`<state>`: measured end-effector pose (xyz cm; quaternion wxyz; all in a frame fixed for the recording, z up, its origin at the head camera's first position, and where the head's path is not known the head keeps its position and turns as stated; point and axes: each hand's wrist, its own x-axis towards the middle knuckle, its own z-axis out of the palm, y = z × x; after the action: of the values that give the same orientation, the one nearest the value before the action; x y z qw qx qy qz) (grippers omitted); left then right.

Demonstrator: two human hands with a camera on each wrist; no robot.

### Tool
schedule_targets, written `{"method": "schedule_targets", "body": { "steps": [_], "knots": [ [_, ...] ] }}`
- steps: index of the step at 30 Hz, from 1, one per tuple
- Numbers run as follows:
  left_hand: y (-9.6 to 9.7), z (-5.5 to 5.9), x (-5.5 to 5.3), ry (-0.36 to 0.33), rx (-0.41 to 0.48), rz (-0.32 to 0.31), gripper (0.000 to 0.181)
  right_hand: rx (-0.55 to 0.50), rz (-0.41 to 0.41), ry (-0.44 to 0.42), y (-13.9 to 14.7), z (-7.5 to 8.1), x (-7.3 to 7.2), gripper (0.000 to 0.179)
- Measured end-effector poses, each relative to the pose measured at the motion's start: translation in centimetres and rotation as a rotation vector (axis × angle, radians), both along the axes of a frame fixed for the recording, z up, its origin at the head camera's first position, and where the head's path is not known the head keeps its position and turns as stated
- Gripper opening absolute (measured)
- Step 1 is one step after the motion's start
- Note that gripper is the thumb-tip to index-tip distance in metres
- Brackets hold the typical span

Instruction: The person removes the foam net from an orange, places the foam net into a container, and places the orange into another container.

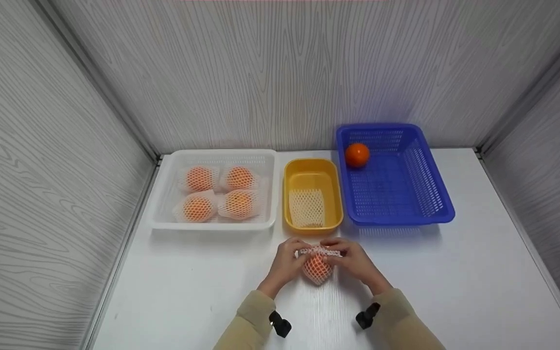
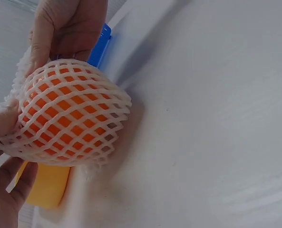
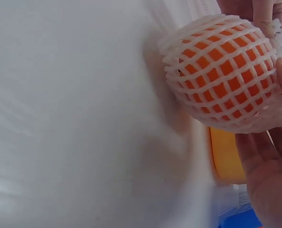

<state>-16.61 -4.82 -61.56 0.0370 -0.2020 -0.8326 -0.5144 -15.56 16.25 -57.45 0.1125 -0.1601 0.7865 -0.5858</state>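
In the lower middle of the head view, an orange (image 1: 317,270) sits in a white foam net (image 1: 318,251), between the fingers of the left hand (image 1: 287,260) and those of the right hand (image 1: 355,260). The fingers of both hands are bent and pinch the gathered upper edge of the net, one hand at each side; the round body of the fruit lies just below them in the frame, nearer to the sleeves. The yellow box (image 1: 311,230) is directly above the hands in the picture.

The skin of the orange is seen only through the openings of the mesh. In the left wrist view the left hand is cut off by the left edge, and in the right wrist view the right hand is cut off at the lower right. Some fingertips are hidden behind the fruit, so their exact contact I cannot tell
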Motion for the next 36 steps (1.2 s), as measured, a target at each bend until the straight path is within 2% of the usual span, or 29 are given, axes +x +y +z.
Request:
{"method": "schedule_targets", "body": {
  "steps": [8, 11, 14, 17, 19, 21, 25, 28, 33, 36],
  "knots": [
    [0.0, 0.0, 0.1, 0.061, -0.01, 0.055, 0.009, 0.041, -0.129, 0.106, -1.4, 0.6, 0.0, 0.011],
    [-0.1, 0.0, 0.1, 0.058, 0.011, 0.061, 0.009, 0.054, -0.163, 0.168, -1.6, 0.8, 0.1, 0.009],
    [-0.2, 0.0, 0.0, -0.008, 0.032, 0.046, 0.021, 0.058, -0.207, 0.209, -1.8, 0.9, 0.3, 0.009],
    [-0.5, -0.1, 0.0, -0.125, 0.039, 0.012, 0.037, 0.024, -0.262, 0.208, -1.8, 1.0, 0.4, 0.011],
    [-0.6, -0.3, 0.0, -0.185, 0.04, -0.018, 0.039, -0.001, -0.291, 0.203, -1.7, 0.8, 0.4, 0.012],
    [-0.7, -0.4, 0.0, -0.204, 0.044, -0.036, 0.034, -0.023, -0.299, 0.189, -1.6, 0.7, 0.3, 0.012],
    [-0.6, -0.3, -0.2, -0.152, 0.053, -0.033, 0.023, -0.043, -0.238, 0.141, -1.3, 0.3, 0.2, 0.012],
    [-0.7, -0.2, -0.3, -0.116, 0.046, -0.004, 0.016, -0.066, -0.17, 0.078, -0.7, 0.0, 0.1, 0.022],
    [-0.8, -0.3, -0.3, -0.095, 0.031, 0.049, 0.023, -0.076, -0.087, 0.005, 0.2, -0.4, 0.1, 0.047],
    [-0.8, -0.2, -0.2, -0.089, 0.026, 0.058, 0.028, -0.055, -0.043, 0.001, 0.2, -0.7, 0.1, 0.04]
  ]
}}
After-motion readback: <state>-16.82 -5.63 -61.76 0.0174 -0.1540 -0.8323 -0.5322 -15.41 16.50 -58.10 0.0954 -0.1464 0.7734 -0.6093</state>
